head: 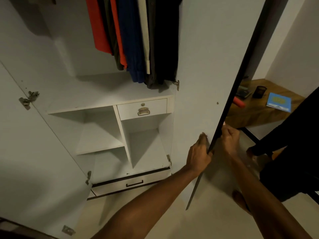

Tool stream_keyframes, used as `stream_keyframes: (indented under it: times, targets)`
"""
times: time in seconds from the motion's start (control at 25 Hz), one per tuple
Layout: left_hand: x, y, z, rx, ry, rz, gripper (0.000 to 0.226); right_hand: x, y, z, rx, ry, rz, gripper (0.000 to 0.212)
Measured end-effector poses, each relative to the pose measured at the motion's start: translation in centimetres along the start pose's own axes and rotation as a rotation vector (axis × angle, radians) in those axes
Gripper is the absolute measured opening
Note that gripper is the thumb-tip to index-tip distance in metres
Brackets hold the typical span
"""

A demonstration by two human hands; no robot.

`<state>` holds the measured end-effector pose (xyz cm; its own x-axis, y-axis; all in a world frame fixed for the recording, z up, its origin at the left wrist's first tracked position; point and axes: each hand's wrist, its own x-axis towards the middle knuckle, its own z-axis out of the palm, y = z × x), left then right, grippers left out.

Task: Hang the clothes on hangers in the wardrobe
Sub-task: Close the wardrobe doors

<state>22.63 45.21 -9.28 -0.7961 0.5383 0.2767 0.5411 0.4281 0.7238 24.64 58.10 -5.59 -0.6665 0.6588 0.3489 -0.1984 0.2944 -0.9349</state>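
Both hands on right wardrobe door [198, 66] edge: left hand [198, 156] curled round dark edge from inside face, right hand [227, 140] gripping from outside. Best swung slowly, fingers kept clear of hinge side. Beyond: white shelves [100, 147], small drawer [142, 109]. Clothes [131, 37] hanging on upper rail, red, blue, black. Far right: wooden desk [259, 114], blue book [278, 102].

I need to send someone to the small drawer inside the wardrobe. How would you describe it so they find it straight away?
Start at the open wardrobe and look just below the hanging clothes, under the shelf beneath them. On the right sits the small drawer, white with a metal handle and a keyhole above it. The long bottom drawer near the floor has a dark bar handle instead.
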Motion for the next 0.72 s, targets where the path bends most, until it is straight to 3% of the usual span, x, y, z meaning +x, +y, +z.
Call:
stream_keyframes:
  times: [0.12,0.32,0.48,0.72]
  targets:
    - [-1.6,-2.7,-3.1,0.009,0.074,-0.051,0.072,-2.5,-0.9,3.2,-0.064,-0.048,-0.108,0.062]
    - [-3.7,-8.2,-9.3,0.029,0.179,-0.110,0.060,-5.9,-3.0,11.0,-0.050,-0.210,-0.172,0.032]
    - [-3.8,-12.9,-14.8,0.047,0.246,-0.198,0.034,-7.2,-4.2,17.8,-0.092,-0.287,-0.184,0.034]
    - [-1.8,-18.1,-21.3,-0.034,0.237,-0.249,0.030,-6.9,-5.1,25.6,-0.206,-0.289,-0.262,0.042]
